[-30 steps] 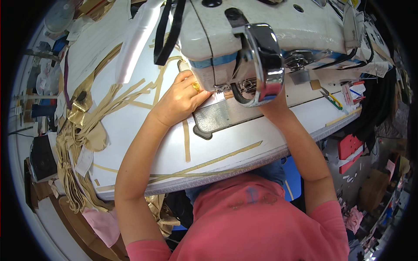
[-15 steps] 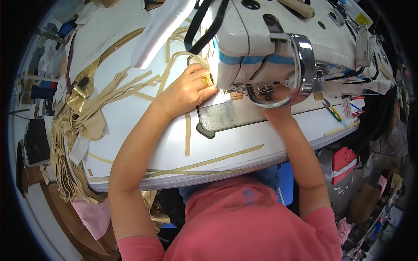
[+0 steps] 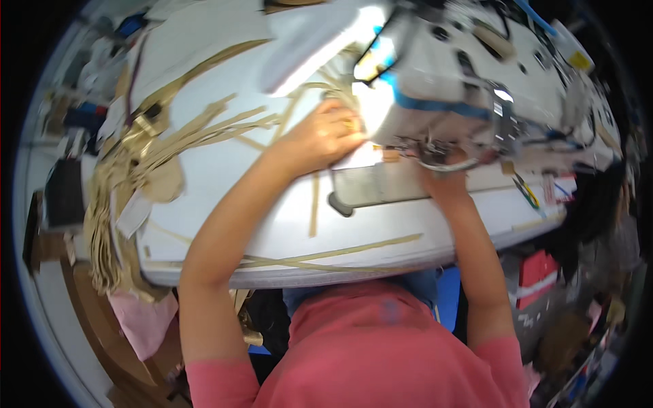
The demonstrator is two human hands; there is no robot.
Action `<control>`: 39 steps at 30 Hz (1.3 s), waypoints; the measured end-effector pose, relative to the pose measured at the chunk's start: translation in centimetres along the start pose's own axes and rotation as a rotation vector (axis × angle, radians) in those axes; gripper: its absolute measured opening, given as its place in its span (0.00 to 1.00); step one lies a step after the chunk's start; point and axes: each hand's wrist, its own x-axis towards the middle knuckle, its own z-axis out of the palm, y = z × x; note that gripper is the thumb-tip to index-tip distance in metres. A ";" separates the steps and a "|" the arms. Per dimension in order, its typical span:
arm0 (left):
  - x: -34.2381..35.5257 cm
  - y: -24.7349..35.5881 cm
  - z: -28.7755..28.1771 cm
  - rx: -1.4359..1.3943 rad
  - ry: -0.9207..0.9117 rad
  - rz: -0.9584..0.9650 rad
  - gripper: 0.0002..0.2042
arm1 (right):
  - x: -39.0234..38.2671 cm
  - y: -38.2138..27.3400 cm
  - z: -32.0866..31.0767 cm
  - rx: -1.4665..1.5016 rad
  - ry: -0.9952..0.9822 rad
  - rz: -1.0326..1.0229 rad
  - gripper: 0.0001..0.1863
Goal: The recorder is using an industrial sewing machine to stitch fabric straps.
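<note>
My left hand [image 3: 323,139] is closed beside the head of a white and blue sewing machine [image 3: 435,112], with a gold ring on one finger. Its fingers are bent and pressed down near the needle area; what lies under them is hidden. A beige fabric strip [image 3: 309,86] curves over the table to the fingers. Over the metal bed plate [image 3: 381,183], my right hand [image 3: 442,178] reaches in under the machine's front. Machine parts and blur hide its fingers. Another beige strip [image 3: 314,207] lies below the left wrist.
Bundled beige strips [image 3: 112,224] hang over the table's left edge. Long thin strips [image 3: 326,258] lie along the front edge. Yellow-and-green snips [image 3: 526,190] rest to the right. A white lamp [image 3: 306,58] shines above the left hand. A red object [image 3: 537,272] stands below the table.
The whole view has shifted, so machine and table appear farther right, and the picture is blurred. Both hands keep nearly the same places at the machine.
</note>
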 end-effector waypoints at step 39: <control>-6.4 6.5 -14.5 -1.029 -0.170 -1.127 0.04 | 5.5 -15.7 -5.1 0.928 -0.119 -0.030 0.21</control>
